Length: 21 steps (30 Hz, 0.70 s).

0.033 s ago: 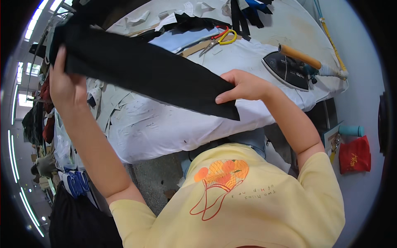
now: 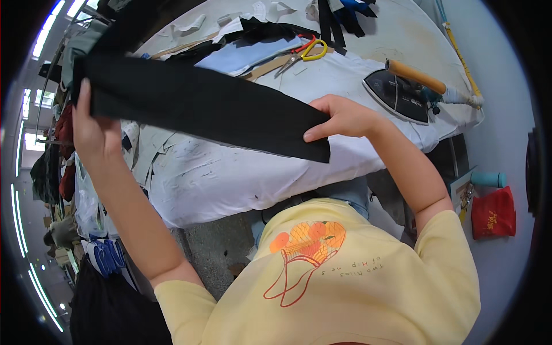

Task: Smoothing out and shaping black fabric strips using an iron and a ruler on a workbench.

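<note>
You hold a black cloth panel (image 2: 201, 102) stretched between both hands, above a white-covered table (image 2: 230, 187).
Your right hand (image 2: 343, 117) pinches the panel's narrower end, thumb on the near face; your left hand (image 2: 99, 129) grips the wider end, raised higher, though its fingers seem to be hidden behind the dark cloth, so you cannot tell how they close. The panel slopes down from left to right, its lower edge facing you. Just beyond your right hand, to its right, lies an iron (image 2: 397, 96); beyond the panel, between your hands, red-and-yellow-handled scissors (image 2: 294, 58) lie beside light blue fabric (image 2: 241, 57). Farther off are black strips (image 2: 329, 26).
</note>
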Tool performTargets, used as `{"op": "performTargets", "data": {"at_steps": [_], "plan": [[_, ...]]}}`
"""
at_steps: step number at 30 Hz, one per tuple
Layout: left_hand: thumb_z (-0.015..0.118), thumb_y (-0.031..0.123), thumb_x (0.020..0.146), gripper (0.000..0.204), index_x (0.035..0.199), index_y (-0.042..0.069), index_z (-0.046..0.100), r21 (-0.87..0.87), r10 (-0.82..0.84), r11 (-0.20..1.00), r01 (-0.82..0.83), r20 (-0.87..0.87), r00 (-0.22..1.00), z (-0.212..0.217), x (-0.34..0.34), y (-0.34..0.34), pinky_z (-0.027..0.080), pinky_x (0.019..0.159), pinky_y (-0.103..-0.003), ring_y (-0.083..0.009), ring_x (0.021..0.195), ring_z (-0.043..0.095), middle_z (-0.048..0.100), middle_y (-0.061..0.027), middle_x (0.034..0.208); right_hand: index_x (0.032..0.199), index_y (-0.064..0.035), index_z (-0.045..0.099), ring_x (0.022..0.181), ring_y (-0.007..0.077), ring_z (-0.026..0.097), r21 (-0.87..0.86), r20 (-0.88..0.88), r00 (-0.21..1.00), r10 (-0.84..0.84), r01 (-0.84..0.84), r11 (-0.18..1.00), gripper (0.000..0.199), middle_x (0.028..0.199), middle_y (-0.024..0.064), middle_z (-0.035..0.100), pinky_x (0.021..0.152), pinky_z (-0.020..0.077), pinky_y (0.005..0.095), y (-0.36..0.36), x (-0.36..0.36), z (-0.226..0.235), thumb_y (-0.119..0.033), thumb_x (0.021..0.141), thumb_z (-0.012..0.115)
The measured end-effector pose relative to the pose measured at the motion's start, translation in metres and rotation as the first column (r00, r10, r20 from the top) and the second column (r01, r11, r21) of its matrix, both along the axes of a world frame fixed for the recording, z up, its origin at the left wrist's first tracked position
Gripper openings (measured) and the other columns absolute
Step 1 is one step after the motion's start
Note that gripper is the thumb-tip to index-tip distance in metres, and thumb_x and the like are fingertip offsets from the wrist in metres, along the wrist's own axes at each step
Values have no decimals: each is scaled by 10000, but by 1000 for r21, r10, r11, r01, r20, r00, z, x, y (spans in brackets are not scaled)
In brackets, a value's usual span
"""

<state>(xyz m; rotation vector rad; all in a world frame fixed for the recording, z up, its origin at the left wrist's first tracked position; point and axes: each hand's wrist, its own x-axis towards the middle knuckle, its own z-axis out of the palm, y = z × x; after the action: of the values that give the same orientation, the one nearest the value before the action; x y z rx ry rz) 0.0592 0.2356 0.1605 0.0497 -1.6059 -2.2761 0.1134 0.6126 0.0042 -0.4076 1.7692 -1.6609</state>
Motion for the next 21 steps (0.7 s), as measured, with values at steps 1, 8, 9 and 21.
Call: {"op": "performTargets", "data": {"at_steps": [1,8,9,21], "plan": [[630,133,947,332,1233,-31,593,86,41,995,-46,61,997,-15,11,-18,521,977,-395,-262,1118,634,643,-160,1223,1003,-8,692,828,75,599,11,-8,1000,-20,20,1000,261,901,-1,685,778,505,250,7,1,1,-106,785,797],[581,114,954,206,1112,-6,639,390,90,906,-166,205,975,-182,74,-109,514,922,-351,-238,1048,650,691,-127,1128,1066,-62,644,805,92,615,175,165,936,-311,282,943,311,916,-1,667,681,520,256,52,4,-16,-153,802,782],[577,113,954,198,1097,-7,643,384,119,901,-201,226,967,-202,82,-115,516,914,-350,-236,1034,653,693,-129,1113,1066,-62,644,805,92,615,182,171,933,-317,286,941,311,916,-1,667,681,520,256,56,4,-19,-153,802,782],[601,228,874,433,1214,-23,504,678,147,660,-322,304,941,-279,99,-68,474,908,-431,-287,1014,592,610,-159,1134,984,-33,613,675,106,494,642,-55,919,-390,332,691,294,800,4,560,544,409,298,79,8,-68,-217,814,766]]}}
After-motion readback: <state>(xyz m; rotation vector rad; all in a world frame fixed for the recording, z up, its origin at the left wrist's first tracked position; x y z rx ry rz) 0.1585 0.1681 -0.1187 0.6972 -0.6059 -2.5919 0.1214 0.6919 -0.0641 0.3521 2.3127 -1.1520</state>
